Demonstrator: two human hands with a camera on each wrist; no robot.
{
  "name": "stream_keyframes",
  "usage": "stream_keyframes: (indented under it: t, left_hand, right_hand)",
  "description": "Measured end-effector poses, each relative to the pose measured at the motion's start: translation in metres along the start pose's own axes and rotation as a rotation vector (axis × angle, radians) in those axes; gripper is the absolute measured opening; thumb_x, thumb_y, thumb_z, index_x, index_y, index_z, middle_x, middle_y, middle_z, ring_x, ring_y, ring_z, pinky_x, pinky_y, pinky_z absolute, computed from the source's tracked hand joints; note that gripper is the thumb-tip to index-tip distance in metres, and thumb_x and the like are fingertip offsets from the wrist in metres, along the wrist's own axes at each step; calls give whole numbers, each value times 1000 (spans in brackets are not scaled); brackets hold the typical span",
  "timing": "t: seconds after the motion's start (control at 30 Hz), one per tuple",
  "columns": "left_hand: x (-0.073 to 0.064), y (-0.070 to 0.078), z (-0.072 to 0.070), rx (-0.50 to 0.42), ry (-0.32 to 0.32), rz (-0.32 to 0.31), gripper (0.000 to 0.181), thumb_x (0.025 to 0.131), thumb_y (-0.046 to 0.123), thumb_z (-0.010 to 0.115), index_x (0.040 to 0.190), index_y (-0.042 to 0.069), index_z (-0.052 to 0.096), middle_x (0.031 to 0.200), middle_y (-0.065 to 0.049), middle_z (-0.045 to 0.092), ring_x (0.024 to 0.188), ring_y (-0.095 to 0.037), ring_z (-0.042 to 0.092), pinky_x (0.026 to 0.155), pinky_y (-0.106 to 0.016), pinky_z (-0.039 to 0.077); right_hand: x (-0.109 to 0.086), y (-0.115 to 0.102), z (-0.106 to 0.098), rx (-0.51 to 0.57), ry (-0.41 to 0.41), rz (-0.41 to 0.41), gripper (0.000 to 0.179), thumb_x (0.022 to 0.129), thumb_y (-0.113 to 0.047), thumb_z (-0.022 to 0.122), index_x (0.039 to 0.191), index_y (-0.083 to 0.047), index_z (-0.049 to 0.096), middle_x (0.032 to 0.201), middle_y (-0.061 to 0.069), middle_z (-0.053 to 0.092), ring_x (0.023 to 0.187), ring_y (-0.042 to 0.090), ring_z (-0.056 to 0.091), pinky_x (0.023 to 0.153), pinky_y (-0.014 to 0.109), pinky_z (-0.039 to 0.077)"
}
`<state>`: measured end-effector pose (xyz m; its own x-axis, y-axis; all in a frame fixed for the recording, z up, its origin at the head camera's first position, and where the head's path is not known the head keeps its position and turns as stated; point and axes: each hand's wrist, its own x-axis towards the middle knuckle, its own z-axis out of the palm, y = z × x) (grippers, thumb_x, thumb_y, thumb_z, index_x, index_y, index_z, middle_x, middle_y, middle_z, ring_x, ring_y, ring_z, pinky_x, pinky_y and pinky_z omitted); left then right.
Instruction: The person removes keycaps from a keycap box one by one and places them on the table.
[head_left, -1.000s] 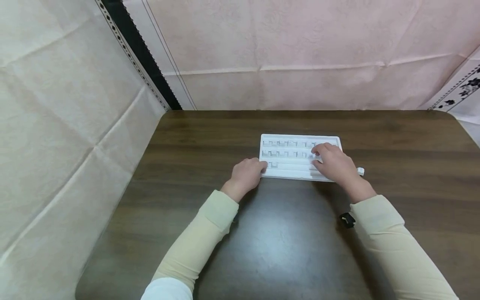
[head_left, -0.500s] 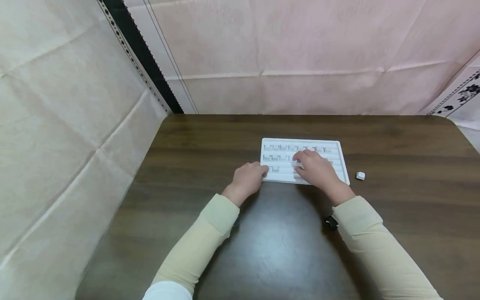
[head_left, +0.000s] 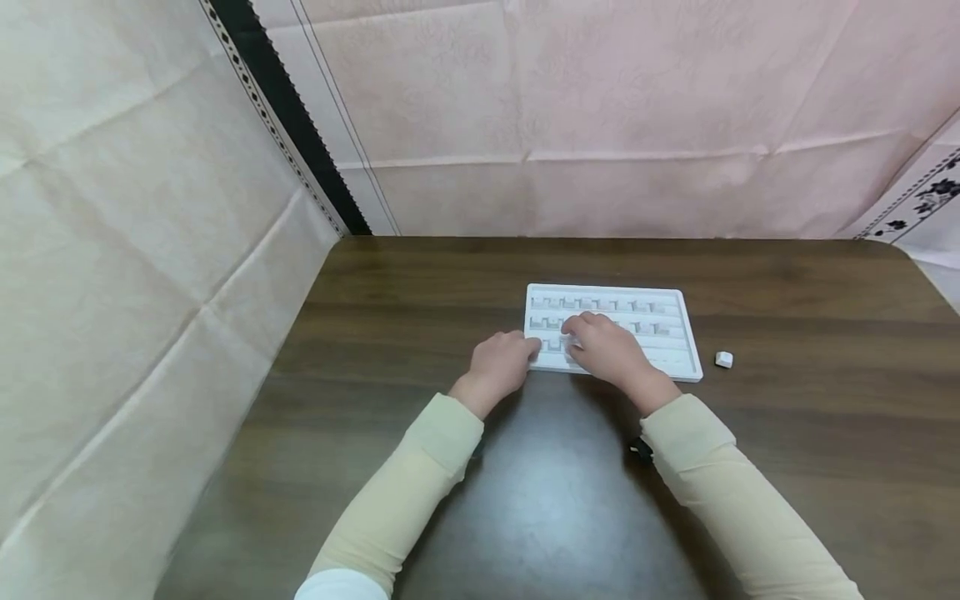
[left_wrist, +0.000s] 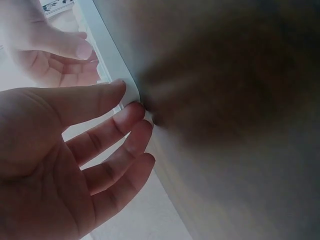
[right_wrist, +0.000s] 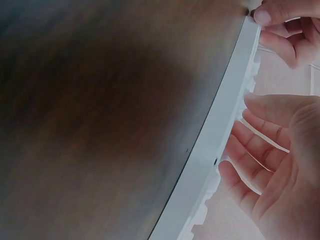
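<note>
In the head view a white keyboard-like board (head_left: 660,358) lies flat on the table, with rows of low raised white blocks. My left hand (head_left: 500,365) grips its front left corner, thumb (left_wrist: 107,97) and curved fingers at the edge. My right hand (head_left: 609,354) is over the front left part of the board, thumb and index finger bent towards each other. In the right wrist view, its fingertips (right_wrist: 247,102) are right at the raised blocks (right_wrist: 212,182) along the board's edge. I cannot tell whether they pinch a small piece.
A small white block (head_left: 723,359) lies on the table to the right of the board. The dark brown wooden table (head_left: 810,333) extends around it. Pale patterned cloth (head_left: 637,125) stands along the table's back edge, with more cloth (head_left: 135,292) at the left.
My right hand has moved left across the board, from its right part to near my left hand, uncovering the right part. My left hand stays at the corner. The view has shifted slightly.
</note>
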<state>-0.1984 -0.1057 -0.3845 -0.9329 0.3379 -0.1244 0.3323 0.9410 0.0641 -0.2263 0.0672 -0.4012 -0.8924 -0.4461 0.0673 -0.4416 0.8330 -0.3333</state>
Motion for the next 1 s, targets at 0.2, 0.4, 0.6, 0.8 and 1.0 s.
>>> stream_keyframes:
  t: [0.2, 0.4, 0.6, 0.8, 1.0]
  left_hand:
    - [0, 0, 1, 2, 0, 1, 14, 92, 15, 54, 102, 19, 63, 87, -1, 61, 70, -15, 50, 55, -25, 40]
    - [-1, 1, 1, 4, 4, 4, 16, 92, 14, 52, 103, 19, 64, 87, -1, 62, 68, -15, 51, 53, -25, 39]
    - [-1, -1, 0, 15, 14, -2, 17, 92, 15, 52, 104, 20, 63, 87, -2, 62, 68, -16, 51, 54, -26, 40]
    - [-3, 0, 0, 5, -5, 3, 17, 92, 15, 53, 105, 19, 63, 87, -2, 62, 69, -16, 51, 55, -25, 40]
    - [-3, -1, 0, 4, 4, 6, 15, 91, 16, 55, 103, 18, 63, 87, -2, 62, 68, -16, 51, 55, -26, 40]
  right_hand:
    - [4, -9, 5, -10, -17, 4, 27, 87, -16, 58, 111, -7, 61, 108, 13, 62, 98, 27, 58, 83, 44, 48]
    - [7, -16, 6, -61, -23, -16, 25, 85, -14, 59, 109, -7, 62, 106, 13, 62, 95, 27, 57, 82, 42, 48]
    - [10, -20, 6, -95, -21, -23, 23, 85, -14, 62, 107, -7, 63, 104, 13, 62, 90, 25, 57, 80, 40, 49]
    - [8, -22, 7, -105, -34, -6, 24, 85, -15, 62, 108, -8, 63, 104, 12, 62, 88, 24, 57, 79, 38, 50]
    - [7, -20, 5, -90, -20, -4, 24, 85, -15, 62, 108, -8, 63, 104, 12, 62, 88, 24, 56, 79, 38, 50]
